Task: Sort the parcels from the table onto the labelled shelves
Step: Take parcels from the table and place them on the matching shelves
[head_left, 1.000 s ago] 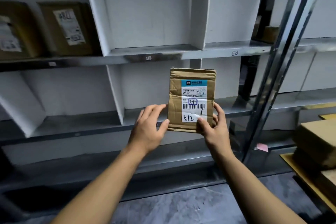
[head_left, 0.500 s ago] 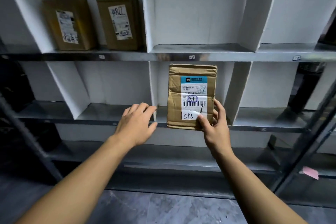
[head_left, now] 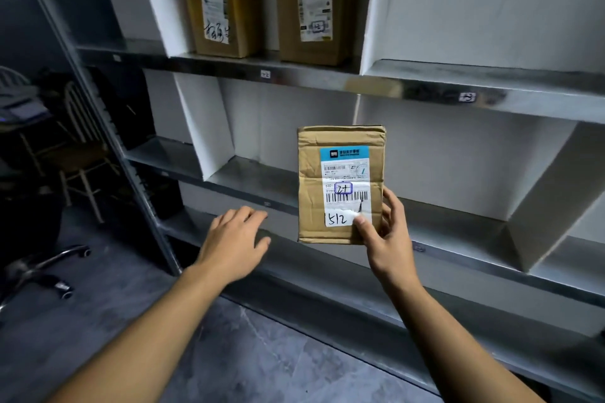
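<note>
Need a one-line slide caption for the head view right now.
Right hand holds a flat brown cardboard parcel marked 512 upright before grey metal shelves, left hand empty beside it.

left hand (head_left: 235,240) loose, palm down; right hand (head_left: 388,244) tight around parcel (head_left: 340,154)

A grey, stone-patterned floor (head_left: 262,363) runs along the foot of the shelves (head_left: 409,90) and off to the left. In the dim corner left of the shelves a wooden chair (head_left: 83,154) with a spindle back and pale legs stands upright on the floor. Nearer, low at the left edge, is the chrome star base (head_left: 42,267) of a swivel chair, its black castors on the floor and its seat out of view. Behind the wooden chair a dark table (head_left: 19,114) carries blurred things too dim to tell
</note>
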`<state>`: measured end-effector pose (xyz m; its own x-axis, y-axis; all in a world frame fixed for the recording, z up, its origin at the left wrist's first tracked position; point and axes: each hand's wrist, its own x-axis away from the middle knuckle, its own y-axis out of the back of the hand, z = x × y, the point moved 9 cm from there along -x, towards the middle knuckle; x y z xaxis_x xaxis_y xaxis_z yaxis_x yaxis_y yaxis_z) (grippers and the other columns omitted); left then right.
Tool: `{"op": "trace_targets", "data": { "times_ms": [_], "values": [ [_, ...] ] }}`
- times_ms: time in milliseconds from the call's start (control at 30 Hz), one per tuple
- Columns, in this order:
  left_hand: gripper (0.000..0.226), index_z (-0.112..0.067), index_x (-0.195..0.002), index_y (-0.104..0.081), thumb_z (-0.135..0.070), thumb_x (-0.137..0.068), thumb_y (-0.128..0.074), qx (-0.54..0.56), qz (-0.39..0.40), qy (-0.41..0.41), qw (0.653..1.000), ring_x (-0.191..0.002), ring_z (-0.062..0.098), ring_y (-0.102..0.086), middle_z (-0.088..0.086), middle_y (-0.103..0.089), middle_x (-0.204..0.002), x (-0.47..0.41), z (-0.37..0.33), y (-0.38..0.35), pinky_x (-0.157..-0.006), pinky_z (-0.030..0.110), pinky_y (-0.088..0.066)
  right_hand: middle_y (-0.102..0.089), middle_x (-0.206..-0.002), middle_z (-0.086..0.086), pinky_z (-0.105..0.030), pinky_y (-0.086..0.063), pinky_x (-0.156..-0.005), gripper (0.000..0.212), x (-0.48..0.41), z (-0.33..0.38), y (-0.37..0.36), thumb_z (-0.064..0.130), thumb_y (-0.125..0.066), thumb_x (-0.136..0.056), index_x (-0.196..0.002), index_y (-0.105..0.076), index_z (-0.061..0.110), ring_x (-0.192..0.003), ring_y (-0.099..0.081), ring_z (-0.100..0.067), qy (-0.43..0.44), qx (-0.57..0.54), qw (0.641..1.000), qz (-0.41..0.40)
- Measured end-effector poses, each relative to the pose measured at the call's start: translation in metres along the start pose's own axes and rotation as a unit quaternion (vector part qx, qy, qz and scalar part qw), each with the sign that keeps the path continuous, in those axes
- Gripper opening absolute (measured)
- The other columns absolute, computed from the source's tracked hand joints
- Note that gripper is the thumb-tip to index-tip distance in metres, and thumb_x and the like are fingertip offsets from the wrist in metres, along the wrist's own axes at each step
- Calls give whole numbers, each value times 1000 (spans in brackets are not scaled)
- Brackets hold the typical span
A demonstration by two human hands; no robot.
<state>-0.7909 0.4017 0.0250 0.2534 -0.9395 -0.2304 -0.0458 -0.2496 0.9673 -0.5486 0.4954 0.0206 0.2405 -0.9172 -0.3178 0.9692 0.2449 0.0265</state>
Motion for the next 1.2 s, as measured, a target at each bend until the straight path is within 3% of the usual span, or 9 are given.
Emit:
{"op": "trace_targets", "data": {
  "times_ms": [200, 300, 500, 667, 933, 1200],
  "values": [
    [53, -26, -141, -42, -46, -92, -51, 1, 12, 39, 999, -122, 23, -44, -3, -49, -133, -3, 46, -20, -106, 38, -32, -60, -128, 21, -43, -53, -101, 57, -18, -25, -49, 23, -65, -96, -132, -37, 58, -119, -60, -4, -18, 9, 999, 42],
    [53, -25, -140, -44, -45, -92, -52, 17, 13, 47, 999, -120, 24, -45, -2, -50, -132, -11, 69, -26, -104, 40, -35, -61, -126, 21, -43, -53, -101, 59, -30, -37, -77, 22, -65, -96, -129, -38, 62, -119, -60, -6, -30, 10, 998, 50],
    [52, -26, -141, -41, -44, -93, -50, 32, 17, 38, 999, -123, 22, -41, -4, -47, -134, -43, 136, -33, -106, 39, -33, -61, -128, 12, -45, -53, -101, 58, -63, -60, -146, 18, -66, -95, -134, -39, 51, -119, -60, -9, -44, -1, 999, 14],
    [51, -26, -141, -42, -43, -94, -49, 37, 29, 26, 999, -124, 22, -41, -4, -46, -135, -73, 221, -31, -106, 39, -33, -60, -130, 14, -48, -51, -102, 60, -80, -75, -233, 23, -66, -95, -127, -37, 64, -122, -58, -10, -50, 12, 999, 12],
    [50, -26, -141, -42, -43, -94, -50, 34, 32, 57, 997, -124, 22, -40, -4, -45, -137, -88, 386, -15, -104, 38, -32, -60, -128, 21, -47, -51, -103, 59, -93, -87, -393, 26, -66, -94, -125, -38, 67, -122, -58, -7, -62, 1, 997, 44],
    [50, -25, -140, -45, -41, -93, -53, 54, 28, 93, 994, -122, 22, -42, -4, -46, -135, -92, 489, -11, -104, 39, -32, -58, -134, 16, -45, -49, -106, 59, -122, -89, -514, 26, -66, -94, -127, -37, 65, -124, -56, -4, -43, 6, 996, 82]
  ]
}}
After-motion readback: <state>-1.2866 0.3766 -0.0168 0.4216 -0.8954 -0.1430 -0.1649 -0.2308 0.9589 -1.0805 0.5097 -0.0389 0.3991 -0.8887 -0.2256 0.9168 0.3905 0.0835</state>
